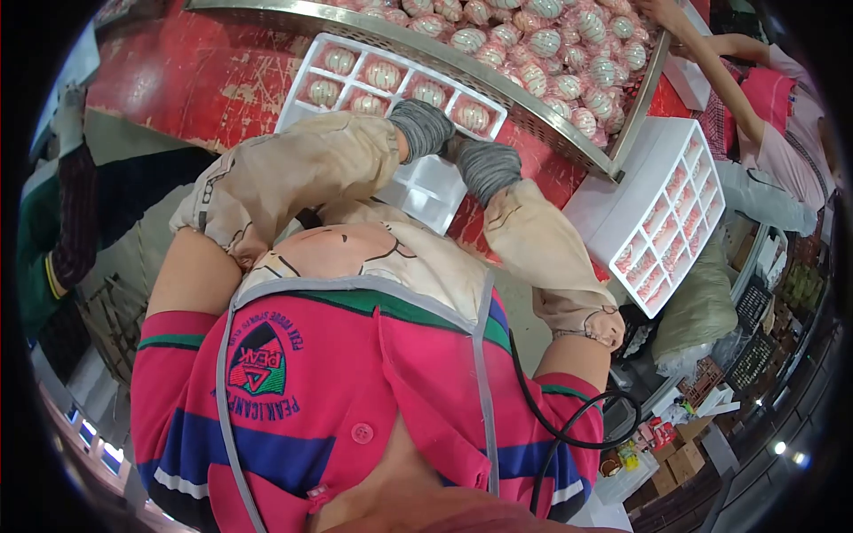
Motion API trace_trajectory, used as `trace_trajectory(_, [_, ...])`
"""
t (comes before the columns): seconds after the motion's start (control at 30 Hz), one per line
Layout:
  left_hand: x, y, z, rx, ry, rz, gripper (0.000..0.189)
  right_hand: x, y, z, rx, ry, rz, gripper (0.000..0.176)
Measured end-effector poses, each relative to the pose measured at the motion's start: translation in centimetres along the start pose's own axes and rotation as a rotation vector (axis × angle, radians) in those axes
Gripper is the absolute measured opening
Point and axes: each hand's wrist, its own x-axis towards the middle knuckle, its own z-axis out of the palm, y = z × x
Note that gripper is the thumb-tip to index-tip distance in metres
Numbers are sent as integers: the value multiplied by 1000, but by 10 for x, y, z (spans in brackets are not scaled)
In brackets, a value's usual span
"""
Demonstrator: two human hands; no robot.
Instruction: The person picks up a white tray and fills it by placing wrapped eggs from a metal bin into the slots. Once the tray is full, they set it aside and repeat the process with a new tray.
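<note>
Left hand [425, 127] and right hand [485, 167] meet over the tray [426, 191], but grey knit hides the grip, so can't tell. Looks like slot-filling. The empty near slots need more balls [542, 43] from the bin [355, 27].

I see a white compartment tray [426, 191], lying flat on the red table [195, 71], set diagonally across my view, far rows filled with round pink-and-white wrapped pieces [382, 75], one per cell, visible near cells empty
</note>
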Motion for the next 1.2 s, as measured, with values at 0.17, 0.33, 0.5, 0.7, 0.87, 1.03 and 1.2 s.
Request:
trace_trajectory(0.17, [-9,0,-4,-72,17,-58,29,15,48,-129,340,568,145,40])
trace_trajectory(0.33, [-11,-3,-8,-159,18,-41,31,97,112,-141,4,382,409,66])
trace_trajectory(0.5, [-48,-12,2,-526,377,14,39,106,126,-133,112,291,460,81])
trace_trajectory(0.7, [-87,-29,4,-909,507,-100,34,83,136,-128,235,261,472,84])
trace_trajectory(0.87, [-114,-31,1,-1152,624,-169,36,44,128,-99,1078,689,348,75])
trace_trajectory(1.03, [-119,-17,18,-1062,481,47,55,-58,11,-73,1319,246,25,56])
trace_trajectory(1.2, [-96,-6,50,-709,452,166,61,-65,-33,15,1168,235,198,54])
